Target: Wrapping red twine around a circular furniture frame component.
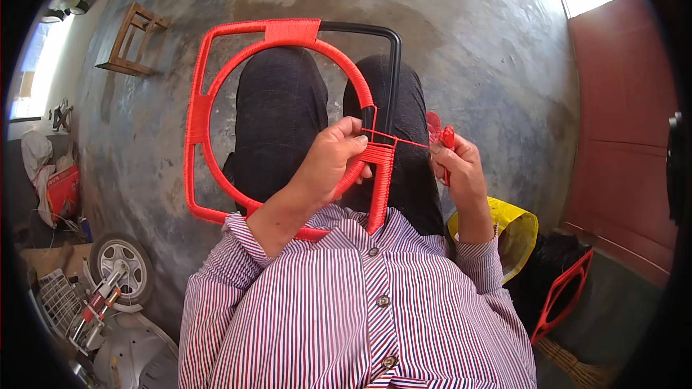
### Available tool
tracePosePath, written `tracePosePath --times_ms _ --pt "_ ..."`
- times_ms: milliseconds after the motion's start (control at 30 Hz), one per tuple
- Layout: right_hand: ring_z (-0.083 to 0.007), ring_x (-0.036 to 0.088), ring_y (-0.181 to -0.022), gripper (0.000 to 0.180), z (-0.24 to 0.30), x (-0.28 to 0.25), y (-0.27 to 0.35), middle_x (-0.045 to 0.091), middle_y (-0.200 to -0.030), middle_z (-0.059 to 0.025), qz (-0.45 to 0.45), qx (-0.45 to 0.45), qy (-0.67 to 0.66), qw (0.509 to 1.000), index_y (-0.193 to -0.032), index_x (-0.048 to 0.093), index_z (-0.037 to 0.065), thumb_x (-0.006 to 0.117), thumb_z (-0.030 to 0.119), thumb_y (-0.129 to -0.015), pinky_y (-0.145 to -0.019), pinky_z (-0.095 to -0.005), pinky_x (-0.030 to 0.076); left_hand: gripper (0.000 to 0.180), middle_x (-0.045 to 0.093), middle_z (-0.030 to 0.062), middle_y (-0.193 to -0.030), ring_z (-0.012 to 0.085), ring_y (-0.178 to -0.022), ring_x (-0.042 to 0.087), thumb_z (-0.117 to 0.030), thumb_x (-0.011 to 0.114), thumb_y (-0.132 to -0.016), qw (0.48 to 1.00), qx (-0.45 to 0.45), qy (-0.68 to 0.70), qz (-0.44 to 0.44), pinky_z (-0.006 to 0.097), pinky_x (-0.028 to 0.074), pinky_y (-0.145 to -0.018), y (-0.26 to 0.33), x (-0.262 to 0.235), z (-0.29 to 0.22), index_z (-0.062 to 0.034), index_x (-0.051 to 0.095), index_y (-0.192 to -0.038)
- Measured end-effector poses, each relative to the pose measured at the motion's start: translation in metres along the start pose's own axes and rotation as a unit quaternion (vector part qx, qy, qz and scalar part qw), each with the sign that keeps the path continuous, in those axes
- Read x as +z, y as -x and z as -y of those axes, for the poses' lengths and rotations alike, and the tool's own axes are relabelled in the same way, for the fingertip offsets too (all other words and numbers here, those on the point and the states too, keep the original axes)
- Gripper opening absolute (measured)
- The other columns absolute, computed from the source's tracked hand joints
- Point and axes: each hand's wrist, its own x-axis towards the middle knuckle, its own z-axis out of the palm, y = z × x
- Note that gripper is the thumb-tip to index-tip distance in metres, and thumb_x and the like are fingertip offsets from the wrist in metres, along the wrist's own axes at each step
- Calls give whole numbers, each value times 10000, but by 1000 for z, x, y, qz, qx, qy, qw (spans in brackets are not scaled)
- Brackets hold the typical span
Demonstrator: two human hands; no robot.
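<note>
Across my lap lies a frame (198,119), a circle inside a rounded square, mostly wrapped in red cord. Its upper right corner and a short piece of the ring show bare black tube. My left hand (333,155) grips the ring's right side, thumb and fingers pinching beside the wrapped bridge (376,157) that joins ring and outer side. In my right hand (459,166), right of the frame, is a small bundle of red cord (447,145). A taut red strand (411,142) runs from it to the bridge.
A wooden stool (133,39) stands at the far left on the concrete floor (468,43). A wheeled vehicle (122,266) is at the lower left. A yellow bag (515,234) and another red frame (562,295) are on my right, near a dark red door (623,137).
</note>
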Motion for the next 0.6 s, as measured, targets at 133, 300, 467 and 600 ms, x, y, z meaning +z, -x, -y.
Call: tracePosePath --times_ms 133,300,467,600 --pt "-49 457 -556 176 -10 3 2 515 -624 32 -22 12 -18 1000 -756 568 85 618 142 -916 -519 -227 338 98 675 85 -833 138 -571 633 -118 484 -984 999 -14 45 2 243 501 -511 -2 -6 2 -55 550 -1018" --pt "-52 451 -542 179 -18 -6 10 513 -613 32 -24 17 6 1000 -734 556 87 616 127 -898 -515 -230 332 96 673 93 -801 159 -552 642 -142 514 -981 999 -2 42 -21 269 499 -478 -2 -3 2 -55 550 -998" --pt "-49 442 -537 181 -25 -6 17 511 -618 39 -47 30 -25 998 -724 550 93 623 128 -885 -506 -225 313 70 666 92 -779 181 -536 644 -129 538 -966 996 -14 86 -22 277 499 -461 -2 -3 0 -64 551 -988" --pt "-48 446 -534 177 -39 -9 11 506 -616 43 -53 27 -55 997 -730 554 95 633 135 -882 -504 -220 313 32 663 93 -774 190 -540 649 -107 540 -958 993 -24 115 -6 268 499 -457 1 -4 -1 -76 540 -966"
